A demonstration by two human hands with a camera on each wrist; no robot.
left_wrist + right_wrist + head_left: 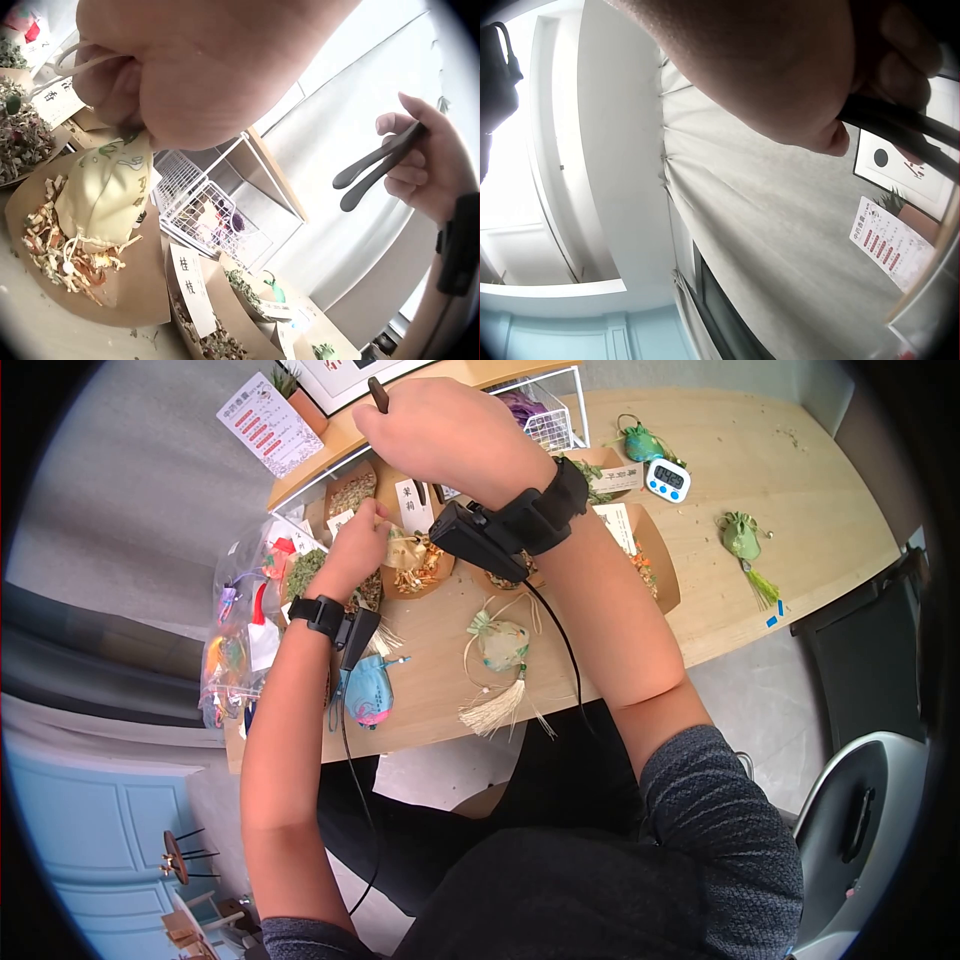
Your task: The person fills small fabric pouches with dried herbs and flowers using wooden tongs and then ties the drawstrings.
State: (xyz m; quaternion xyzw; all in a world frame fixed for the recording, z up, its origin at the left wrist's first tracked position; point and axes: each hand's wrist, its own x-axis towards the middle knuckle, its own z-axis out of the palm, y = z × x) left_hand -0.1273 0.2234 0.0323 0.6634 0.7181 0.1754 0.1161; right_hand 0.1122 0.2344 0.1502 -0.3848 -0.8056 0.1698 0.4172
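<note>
My left hand (355, 548) pinches the gathered top of a small cream drawstring pouch (105, 196). In the left wrist view the pouch overlaps a brown paper tray (139, 289) of dried orange and white flower bits (64, 255), and a cord loops by the fingers. Up at the shelf in the head view is my right hand (450, 438), fingers curled round black tongs (379, 165). The tongs' two tips stand slightly apart with nothing between them. In the right wrist view the hand hides part of the tongs.
More paper trays of dried herbs with labels line the table's back. A blue pouch (370, 690), a tasselled pale green pouch (503, 645), a green pouch (741, 536) and a timer (668, 480) lie around. A plastic bag (225, 660) hangs left; a wooden shelf (330, 448) stands behind.
</note>
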